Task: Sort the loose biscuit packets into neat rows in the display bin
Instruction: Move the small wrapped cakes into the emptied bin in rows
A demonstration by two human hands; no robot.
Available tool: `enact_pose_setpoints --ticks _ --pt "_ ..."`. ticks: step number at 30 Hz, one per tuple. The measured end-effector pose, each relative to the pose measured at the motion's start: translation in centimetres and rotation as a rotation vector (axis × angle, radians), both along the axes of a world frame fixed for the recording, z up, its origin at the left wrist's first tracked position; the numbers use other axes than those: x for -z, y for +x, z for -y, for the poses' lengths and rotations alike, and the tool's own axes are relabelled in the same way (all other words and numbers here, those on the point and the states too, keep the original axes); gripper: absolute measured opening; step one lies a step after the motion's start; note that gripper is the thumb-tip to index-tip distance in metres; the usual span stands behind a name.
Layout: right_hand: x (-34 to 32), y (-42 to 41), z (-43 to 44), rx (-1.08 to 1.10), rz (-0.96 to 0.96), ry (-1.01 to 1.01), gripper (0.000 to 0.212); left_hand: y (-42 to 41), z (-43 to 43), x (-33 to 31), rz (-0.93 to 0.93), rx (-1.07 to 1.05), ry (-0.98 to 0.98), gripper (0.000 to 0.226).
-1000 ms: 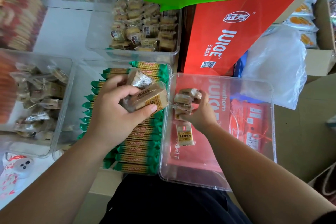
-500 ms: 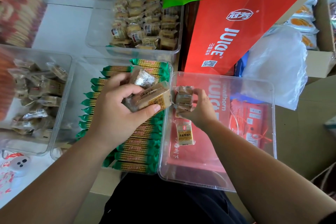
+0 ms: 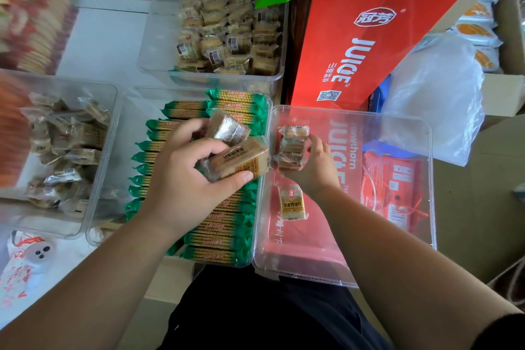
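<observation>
Packet stack [image 3: 292, 150] pinched in right grip [image 3: 318, 170] has been squared against display bin's [image 3: 349, 112] left wall; spare packets [image 3: 241, 159] stay clutched in left grip [image 3: 181, 187]; first row just started.

Soft, even daylight fills the scene, bright and without hard shadows; it seems to come from above, though the source is out of view. The clear display bin [image 3: 345, 115] carries a pale sheen along its walls, and the foil wrapper [image 3: 230, 129] glints (the only strong sparkle). The white plastic bag [image 3: 434, 88] is nearly washed out. The centre is sharp: print on the biscuit packets [image 3: 241, 160] reads cleanly. Toward the left edge the red packs [image 3: 34, 17] smear into blur. Wide-angle distortion bows the bin's rim and stretches everything at the lower corners.
</observation>
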State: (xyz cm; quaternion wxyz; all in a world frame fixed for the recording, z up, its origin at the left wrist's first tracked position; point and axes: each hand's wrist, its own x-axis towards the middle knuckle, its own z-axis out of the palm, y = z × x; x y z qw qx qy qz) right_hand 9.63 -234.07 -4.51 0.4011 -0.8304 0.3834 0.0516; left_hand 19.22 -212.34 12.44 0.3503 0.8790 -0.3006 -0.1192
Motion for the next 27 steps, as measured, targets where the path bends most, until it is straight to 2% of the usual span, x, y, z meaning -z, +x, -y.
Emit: enact_pose_setpoints --ticks 2,3,5,7,9,12,16,19,22,27 --pt "-0.2 -0.7 -0.1 0.018 -0.103 0.05 0.13 -0.1 0.1 0.2 0.004 0.004 0.011 0.038" --pt "-0.2 -1.2 -0.2 0.027 -0.152 0.056 0.129 -0.2 0.1 0.4 0.01 0.006 0.01 0.036" --pt "-0.3 -2.3 -0.7 -0.004 -0.245 0.08 0.11 -0.3 0.2 0.6 0.024 0.008 0.003 0.035" --pt "-0.3 -3.4 -1.6 -0.122 -0.326 0.131 0.095 -0.4 0.3 0.7 0.036 0.015 -0.007 0.036" --pt "0.0 -4.1 -2.6 -0.186 -0.334 0.165 0.093 -0.4 0.4 0.7 0.047 0.025 -0.008 0.038" --pt "0.2 -4.3 -3.5 -0.169 -0.29 0.128 0.092 -0.5 0.3 0.6 0.046 0.031 0.006 0.038" --pt "-0.2 -4.3 -3.4 -0.259 -0.344 0.119 0.064 -0.4 0.1 0.7 0.064 0.041 -0.012 0.036" --pt "-1.0 -4.6 -3.3 -0.2 -0.21 0.125 0.044 -0.5 -0.2 0.8 0.077 0.056 -0.01 0.035" --pt "-1.7 -4.5 -3.1 -0.141 0.027 -0.016 0.032 -0.6 -0.5 1.0 0.089 0.074 -0.01 0.035" --pt "-1.6 -3.8 -3.0 -0.125 0.076 -0.08 0.027 -0.5 -0.8 1.2 0.099 0.097 0.011 0.039"
